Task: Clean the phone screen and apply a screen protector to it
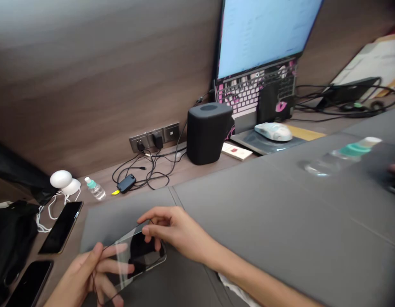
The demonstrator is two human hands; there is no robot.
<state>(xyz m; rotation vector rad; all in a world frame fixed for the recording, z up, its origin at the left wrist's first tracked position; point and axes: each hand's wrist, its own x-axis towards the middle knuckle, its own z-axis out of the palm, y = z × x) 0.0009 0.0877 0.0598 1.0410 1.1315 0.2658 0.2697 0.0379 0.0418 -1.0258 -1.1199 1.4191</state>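
A black smartphone with a glossy dark screen is held just above the grey desk mat, tilted. My left hand grips its lower left end, thumb on top and fingers curled under. My right hand reaches in from the right and pinches the phone's upper right edge with closed fingertips. A transparent film seems to lie over the screen, but motion blur hides the detail.
Two more dark phones lie at the left on the wooden desk. A small bottle, white earbud case, tangled cables, black speaker, open laptop, mouse and lying water bottle stand behind.
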